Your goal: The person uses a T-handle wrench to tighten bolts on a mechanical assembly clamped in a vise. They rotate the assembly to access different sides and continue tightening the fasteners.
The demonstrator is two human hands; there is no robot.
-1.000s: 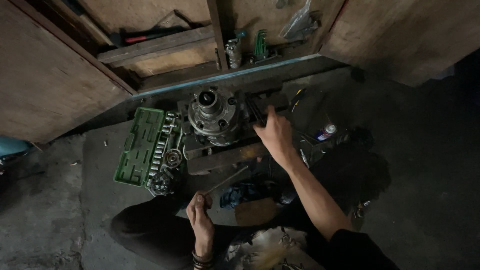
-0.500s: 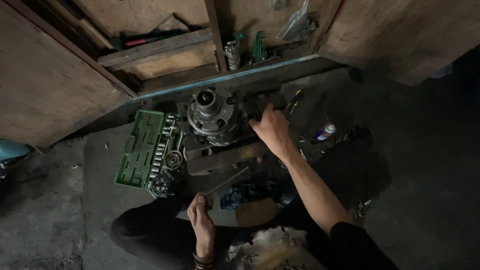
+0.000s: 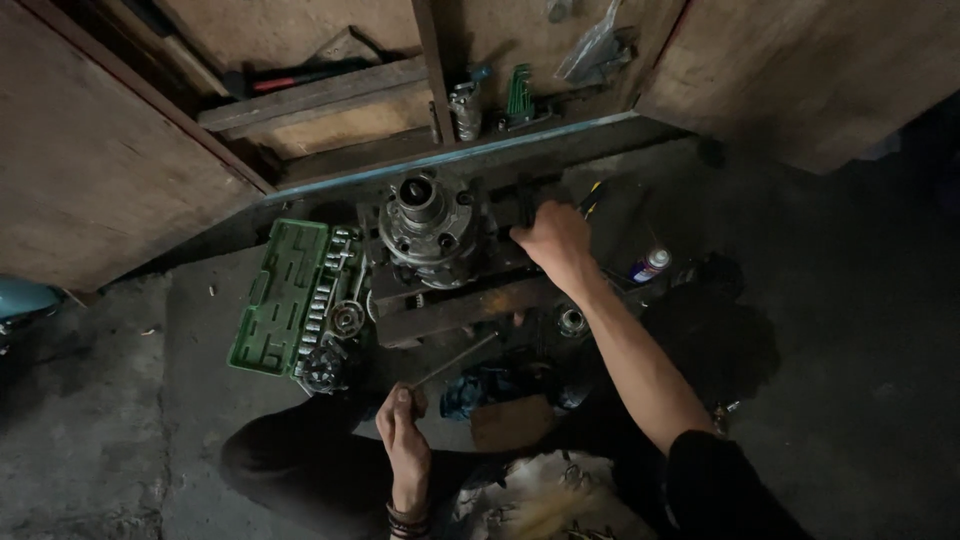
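Observation:
A round metal machine part (image 3: 428,225) with a hub on top sits on a dark wooden block (image 3: 455,310) on the floor. My right hand (image 3: 552,240) reaches forward and closes on something dark at the part's right side; what it grips is hidden under the fingers. My left hand (image 3: 403,425) stays near my knee, fist closed around the end of a thin metal rod (image 3: 455,360) that points up toward the block.
An open green socket set case (image 3: 285,295) lies left of the part, with loose sockets (image 3: 335,335) beside it. A spray can (image 3: 650,265) lies at right. Behind stands a wooden cabinet shelf (image 3: 330,90) holding tools. A blue object (image 3: 20,300) shows at far left.
My right hand has shifted slightly up and toward the machine part's right edge. My left hand holds the rod in about the same place.

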